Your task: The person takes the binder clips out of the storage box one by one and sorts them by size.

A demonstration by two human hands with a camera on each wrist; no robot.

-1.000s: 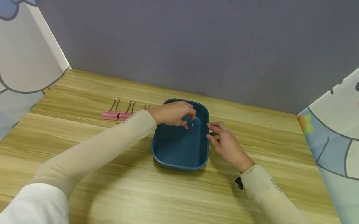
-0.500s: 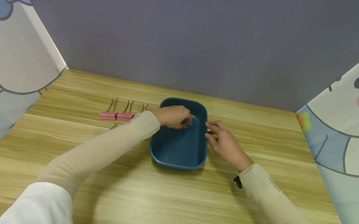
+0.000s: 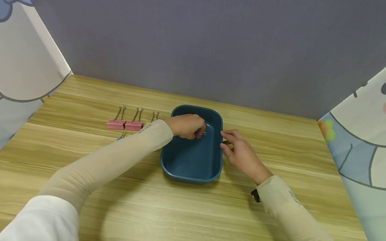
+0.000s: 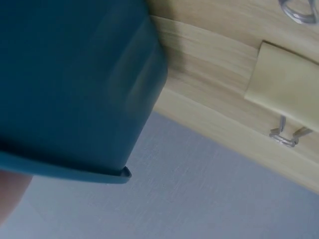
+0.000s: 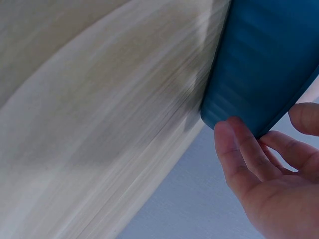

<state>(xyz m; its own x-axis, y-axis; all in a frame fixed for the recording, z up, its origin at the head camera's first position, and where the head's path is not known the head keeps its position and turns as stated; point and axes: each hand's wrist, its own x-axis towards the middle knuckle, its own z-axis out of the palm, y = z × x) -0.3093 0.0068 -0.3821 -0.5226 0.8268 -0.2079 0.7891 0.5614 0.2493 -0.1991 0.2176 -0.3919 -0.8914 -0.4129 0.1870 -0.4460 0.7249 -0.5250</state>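
A dark blue bin (image 3: 191, 161) stands on the wooden table. My left hand (image 3: 188, 126) reaches into it over the left rim and pinches a small pink binder clip (image 3: 198, 135), mostly hidden by the fingers, low toward the far end. In the left wrist view the bin's outer wall (image 4: 75, 89) blocks most of that hand. Fairly straight fingers of my right hand (image 3: 243, 153) touch the outside of the right wall. The right wrist view shows those fingertips (image 5: 229, 132) against the wall near its far corner, the thumb by the rim.
Left of the bin, two large pink binder clips (image 3: 124, 125) stand in a row with a yellow binder clip (image 4: 286, 84), partly behind my left sleeve. A blue binder clip (image 3: 121, 139) shows in front of them. A grey panel (image 3: 208, 32) closes off the table's far edge.
My left hand has gone lower into the bin with the small pink clip, now less visible between the fingers. My right hand has stayed at the wall. The head view has shifted slightly.
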